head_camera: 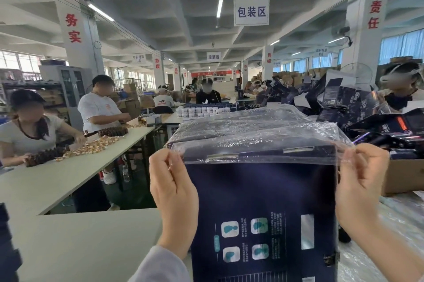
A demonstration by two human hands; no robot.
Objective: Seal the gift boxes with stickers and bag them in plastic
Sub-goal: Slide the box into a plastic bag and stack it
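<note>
A tall dark navy gift box with printed icons on its near face stands upright in front of me. A clear plastic bag covers its top and reaches a short way down the near face. My left hand pinches the bag's edge at the box's upper left corner. My right hand pinches the bag's edge at the upper right corner. The film is stretched between the two hands. No sticker can be made out on the box.
A pale worktable lies to my left. Dark boxes are piled at the back right above a cardboard carton. Plastic sheets lie at the right. Several people work at a long table.
</note>
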